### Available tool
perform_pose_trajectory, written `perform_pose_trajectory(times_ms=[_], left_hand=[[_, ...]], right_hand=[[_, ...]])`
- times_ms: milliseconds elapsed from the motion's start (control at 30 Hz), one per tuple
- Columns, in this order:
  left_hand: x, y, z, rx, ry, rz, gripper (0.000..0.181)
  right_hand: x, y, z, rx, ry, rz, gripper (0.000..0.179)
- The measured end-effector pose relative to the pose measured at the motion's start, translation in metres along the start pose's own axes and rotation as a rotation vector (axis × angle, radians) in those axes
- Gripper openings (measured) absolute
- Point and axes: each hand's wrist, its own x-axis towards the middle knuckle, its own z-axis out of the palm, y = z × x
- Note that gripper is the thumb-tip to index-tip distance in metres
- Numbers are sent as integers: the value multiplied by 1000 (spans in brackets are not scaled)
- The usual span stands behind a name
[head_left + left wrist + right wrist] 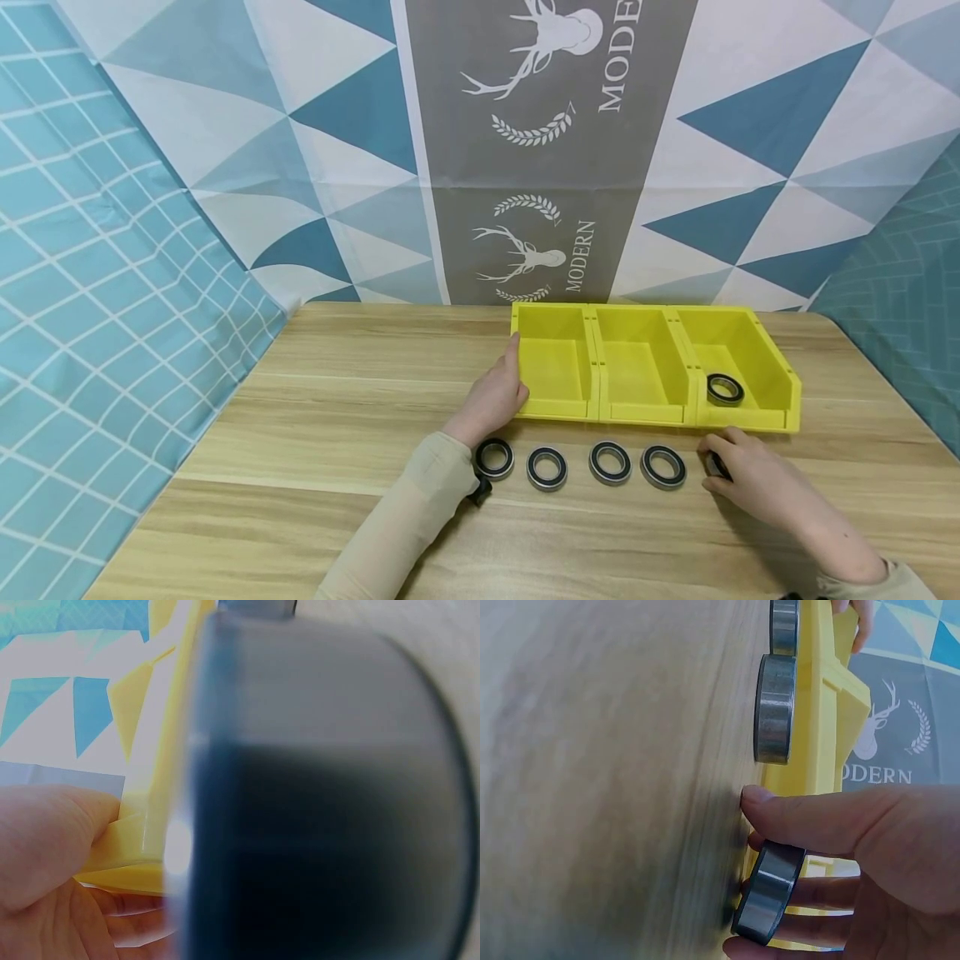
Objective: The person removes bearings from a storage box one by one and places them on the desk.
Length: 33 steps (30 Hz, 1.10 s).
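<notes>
My left hand (491, 396) grips the left side of a yellow three-compartment bin (595, 367); in the left wrist view its thumb lies over the yellow wall and its fingers are below. At the front right of the bin, my right hand (761, 479) holds a ball bearing (769, 894) between thumb and fingers, close over the table. The bearing appears slightly tilted in the right wrist view, and the hand partly covers it from above. Another bearing (726, 401) lies inside the right compartment, near its front. The left and middle compartments hold nothing.
Several more bearings (533, 468) lie flat in a row on the wooden table (300, 483) before the bin, the leftmost beside my left wrist. A patterned cloth (525, 183) hangs behind the table. A dark blurred shape (322, 847) blocks much of the left wrist view.
</notes>
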Motion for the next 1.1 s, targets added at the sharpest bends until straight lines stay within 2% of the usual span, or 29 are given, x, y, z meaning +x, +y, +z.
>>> perform_pose_trajectory(times_ms=[467,1100], left_hand=[[0,0,0,1,-3,3,75],[0,0,1,12,-5,6,74]], right_hand=[[0,0,2,-2,59,1,37],[1,2,2,-3,58,10,44]])
